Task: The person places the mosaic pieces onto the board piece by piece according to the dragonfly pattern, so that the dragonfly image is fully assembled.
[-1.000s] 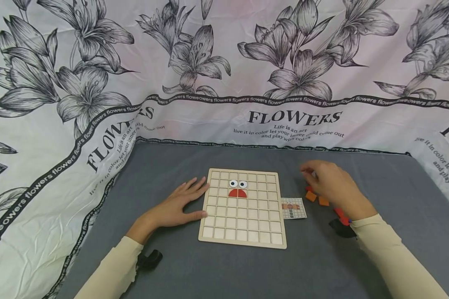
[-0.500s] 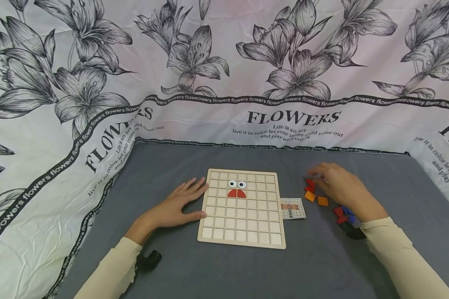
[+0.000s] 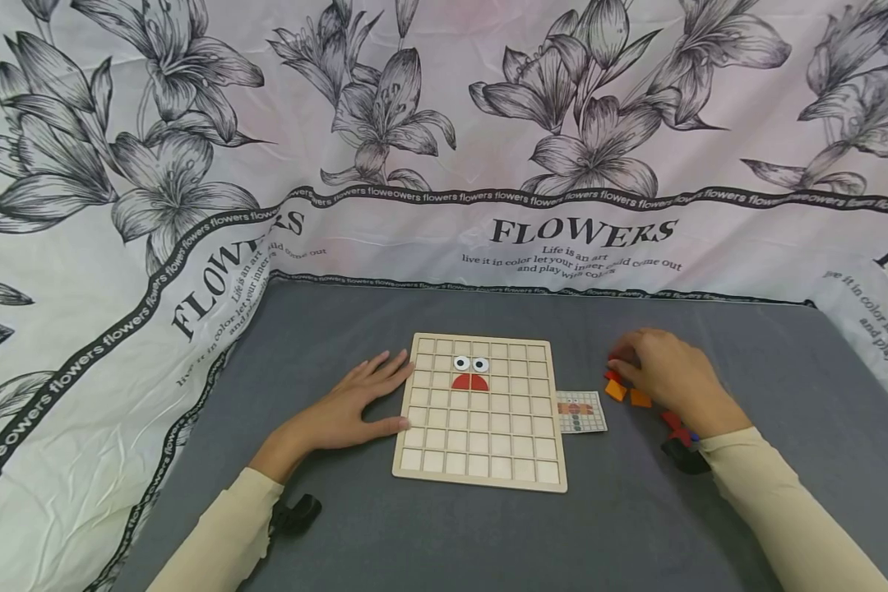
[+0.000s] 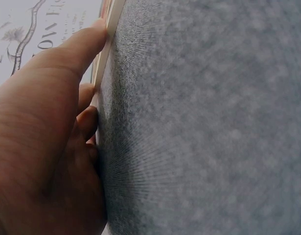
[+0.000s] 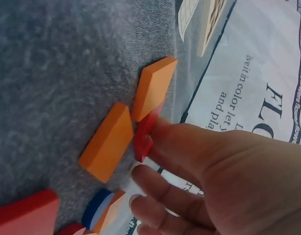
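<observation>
My left hand (image 3: pixel 358 409) lies with spread fingers along the left edge of the wooden grid board (image 3: pixel 477 485). In the left wrist view its thumb (image 4: pixel 84 46) touches the board's edge. Two round eye pieces (image 3: pixel 470 363) sit on the board above two red quarter-round pieces (image 3: pixel 469 381) that form a half circle. At the right my right hand (image 3: pixel 662 370) reaches down with curled fingers, pinching a small red block (image 5: pixel 146 129) at the thumb tip. The index fingertip is hidden behind the thumb in the right wrist view. Two orange blocks (image 5: pixel 108 142) lie just beside it.
A small printed pattern card (image 3: pixel 580 411) lies by the board's right edge. Nearer my right wrist are more red pieces (image 3: pixel 677 426) and a blue piece (image 5: pixel 97 208). A floral curtain (image 3: pixel 385 238) hangs behind the grey table (image 3: pixel 326 321).
My right hand first draws back slightly to the right over the pieces, then lowers its fingertips onto the red ones. The left hand and the board keep their places.
</observation>
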Demonstrator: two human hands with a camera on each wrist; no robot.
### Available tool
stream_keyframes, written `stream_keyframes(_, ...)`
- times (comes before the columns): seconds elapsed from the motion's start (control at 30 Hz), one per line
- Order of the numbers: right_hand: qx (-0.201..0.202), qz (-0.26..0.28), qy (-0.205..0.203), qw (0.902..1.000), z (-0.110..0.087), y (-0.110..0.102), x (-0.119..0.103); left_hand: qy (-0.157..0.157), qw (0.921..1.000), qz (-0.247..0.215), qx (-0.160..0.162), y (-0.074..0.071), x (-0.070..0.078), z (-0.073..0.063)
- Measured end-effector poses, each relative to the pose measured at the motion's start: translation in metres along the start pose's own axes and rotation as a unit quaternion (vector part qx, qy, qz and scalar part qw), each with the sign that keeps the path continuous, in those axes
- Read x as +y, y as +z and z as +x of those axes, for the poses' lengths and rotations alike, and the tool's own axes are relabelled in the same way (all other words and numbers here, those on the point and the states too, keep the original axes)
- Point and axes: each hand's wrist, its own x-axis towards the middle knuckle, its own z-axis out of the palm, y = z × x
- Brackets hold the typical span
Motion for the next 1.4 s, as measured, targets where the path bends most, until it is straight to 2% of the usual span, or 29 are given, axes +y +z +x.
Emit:
stream_keyframes(0.5,-0.020,0.023,0.035,0.9989,0.006,0.003,-0.004,0.004,1.0000,0.000,0.000,0.000,-0.001,0.001)
stream_keyframes(0.63,-0.016,0.028,0.030,0.9990,0.007,0.006,-0.003,0.004,1.0000,0.001,-0.003,0.002,-0.001,0.001)
stream_keyframes(1.0,-0.009,-0.020,0.011,0.9997,0.004,0.011,0.005,0.004,1.0000,-0.002,-0.004,0.003,0.000,0.002)
stream_keyframes(1.2,0.004,-0.019,-0.002,0.9998,0.006,0.010,0.005,0.001,1.0000,0.004,0.000,0.003,-0.003,0.001)
stream_keyframes(1.4,-0.001,-0.004,-0.003,1.0000,0.008,0.009,0.005,0.004,1.0000,0.007,0.002,0.003,-0.003,0.001)
